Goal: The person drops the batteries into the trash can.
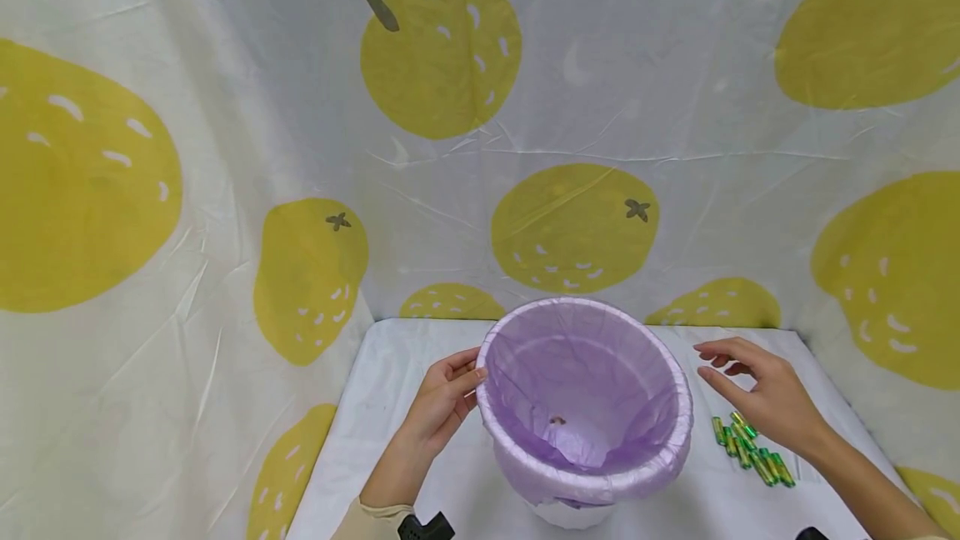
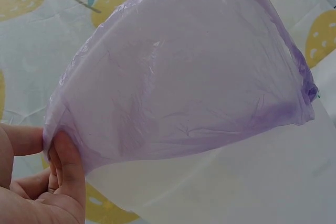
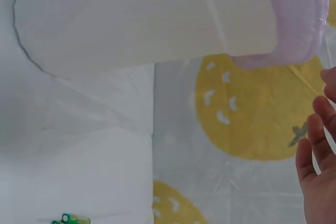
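A white bin stands on the table, lined with a thin purple trash bag whose edge is folded down over the rim. My left hand pinches the bagged rim at its left side, thumb against fingers; the left wrist view shows the same hand at the bag's edge. To the right of the bin, my right hand hovers apart from it with fingers loosely bent and nothing in them. In the right wrist view, that hand is partly cut off. A small brown spot shows inside the bin.
Several green and gold batteries lie in a loose cluster on the white table, below my right hand. A fruit-print curtain hangs behind the table and at both sides.
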Demonstrator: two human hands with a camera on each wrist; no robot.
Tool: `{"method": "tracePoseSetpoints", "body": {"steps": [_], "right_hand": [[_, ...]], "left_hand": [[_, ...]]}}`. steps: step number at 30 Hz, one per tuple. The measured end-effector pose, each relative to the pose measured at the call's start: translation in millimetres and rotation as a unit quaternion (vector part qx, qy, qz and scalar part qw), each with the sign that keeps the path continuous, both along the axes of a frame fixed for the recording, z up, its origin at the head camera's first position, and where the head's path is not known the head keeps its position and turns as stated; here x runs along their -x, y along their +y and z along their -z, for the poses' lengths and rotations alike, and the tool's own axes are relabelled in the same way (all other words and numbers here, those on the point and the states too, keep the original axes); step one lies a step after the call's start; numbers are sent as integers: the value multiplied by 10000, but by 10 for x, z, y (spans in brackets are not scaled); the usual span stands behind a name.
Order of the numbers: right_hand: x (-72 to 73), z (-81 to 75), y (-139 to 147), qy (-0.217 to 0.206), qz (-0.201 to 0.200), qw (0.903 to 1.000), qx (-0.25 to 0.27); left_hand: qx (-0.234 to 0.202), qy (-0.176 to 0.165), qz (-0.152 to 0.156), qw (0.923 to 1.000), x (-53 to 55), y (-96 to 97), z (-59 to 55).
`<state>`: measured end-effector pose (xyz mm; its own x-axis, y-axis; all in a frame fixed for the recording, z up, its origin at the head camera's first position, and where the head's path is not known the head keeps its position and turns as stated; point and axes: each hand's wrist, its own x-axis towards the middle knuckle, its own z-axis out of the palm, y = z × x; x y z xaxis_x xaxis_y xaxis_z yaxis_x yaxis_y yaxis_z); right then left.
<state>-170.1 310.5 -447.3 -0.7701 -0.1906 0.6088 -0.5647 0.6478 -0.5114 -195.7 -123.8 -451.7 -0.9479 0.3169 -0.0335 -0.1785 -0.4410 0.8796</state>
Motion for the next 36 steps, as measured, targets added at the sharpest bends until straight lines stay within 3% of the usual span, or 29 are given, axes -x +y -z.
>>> {"method": "tracePoseSetpoints", "body": {"steps": [14, 25, 30, 36], "right_hand": [[-98, 263, 217, -469, 361, 9978, 291], [-249, 625, 475, -927, 974, 9903, 355], [-333, 879, 628, -1154, 1509, 9815, 244], [-434, 1139, 821, -1856, 2198, 9577, -28]], "left_hand": [[10, -56, -31, 10000, -9, -26, 8], [46, 5, 6, 10000, 1, -16, 3], [24, 27, 42, 10000, 10, -1, -2], [9, 24, 36, 10000, 3, -4, -8]]}}
